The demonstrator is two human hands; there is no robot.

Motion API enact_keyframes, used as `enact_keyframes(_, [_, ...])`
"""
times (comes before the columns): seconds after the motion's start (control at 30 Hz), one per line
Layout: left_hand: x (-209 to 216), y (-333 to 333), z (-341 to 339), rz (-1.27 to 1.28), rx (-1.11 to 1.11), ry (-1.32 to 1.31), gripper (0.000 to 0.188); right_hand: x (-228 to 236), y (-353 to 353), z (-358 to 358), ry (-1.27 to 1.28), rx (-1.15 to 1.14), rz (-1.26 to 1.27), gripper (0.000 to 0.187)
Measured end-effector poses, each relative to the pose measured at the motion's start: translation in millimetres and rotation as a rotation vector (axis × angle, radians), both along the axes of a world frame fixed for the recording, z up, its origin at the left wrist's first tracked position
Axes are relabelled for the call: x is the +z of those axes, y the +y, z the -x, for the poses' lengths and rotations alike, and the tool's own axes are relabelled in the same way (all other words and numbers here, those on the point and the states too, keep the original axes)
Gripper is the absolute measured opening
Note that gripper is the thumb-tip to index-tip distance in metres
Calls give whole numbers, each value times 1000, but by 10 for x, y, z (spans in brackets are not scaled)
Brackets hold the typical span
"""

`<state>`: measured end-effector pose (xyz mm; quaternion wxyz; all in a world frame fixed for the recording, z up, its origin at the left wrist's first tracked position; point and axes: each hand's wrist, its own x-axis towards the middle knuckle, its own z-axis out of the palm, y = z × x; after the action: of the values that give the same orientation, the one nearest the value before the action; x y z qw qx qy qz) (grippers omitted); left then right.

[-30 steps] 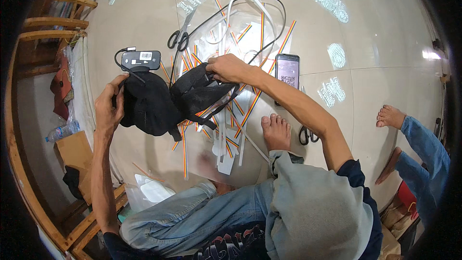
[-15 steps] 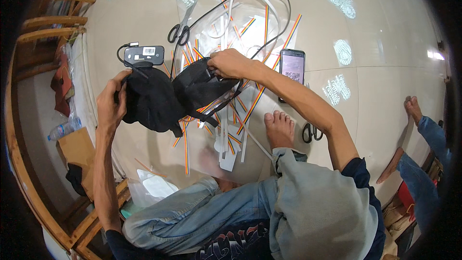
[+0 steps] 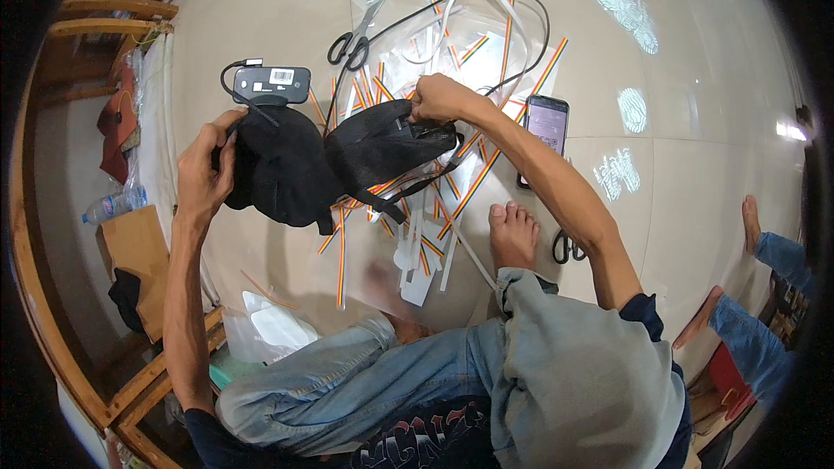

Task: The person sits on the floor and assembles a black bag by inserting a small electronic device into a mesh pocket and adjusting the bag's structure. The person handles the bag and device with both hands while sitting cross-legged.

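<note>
A small black fabric bag [image 3: 282,169] with straps hangs spread between my two hands, above the floor. My left hand [image 3: 207,165] pinches its left edge, the thumb and fingers closed on the cloth. At the top of the bag's right half, my right hand [image 3: 441,100] has its fingers closed on the rim by an opening. Just beyond the left half sits a dark rectangular device [image 3: 272,85] with a barcode label and a short plugged-in cable. Under and behind the bag lie many rainbow-striped strips [image 3: 469,194] and white strips, partly hidden by it.
Scissors [image 3: 350,48] lie beyond the bag, and a second pair [image 3: 569,247] is beside my right forearm. A lit phone [image 3: 546,126] rests right of the strips. A wooden frame [image 3: 113,28] stands at left. Another person's feet [image 3: 751,224] show at far right.
The whole view has shifted slightly, so the scene sits a little further right. Both hands keep their hold on the bag, its right half raised and turned a little.
</note>
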<state>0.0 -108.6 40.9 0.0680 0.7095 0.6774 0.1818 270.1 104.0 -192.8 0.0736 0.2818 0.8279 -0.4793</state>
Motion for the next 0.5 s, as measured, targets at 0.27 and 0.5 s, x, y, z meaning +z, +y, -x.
enact_keyframes(0.27, [4,-44,-3,-17,-38,42,19,-97,-196,-115,268,-206,152,24])
enact_keyframes(0.5, [34,-66,-31,-19,-20,-28,19,271,-606,-637,351,-157,-380,12])
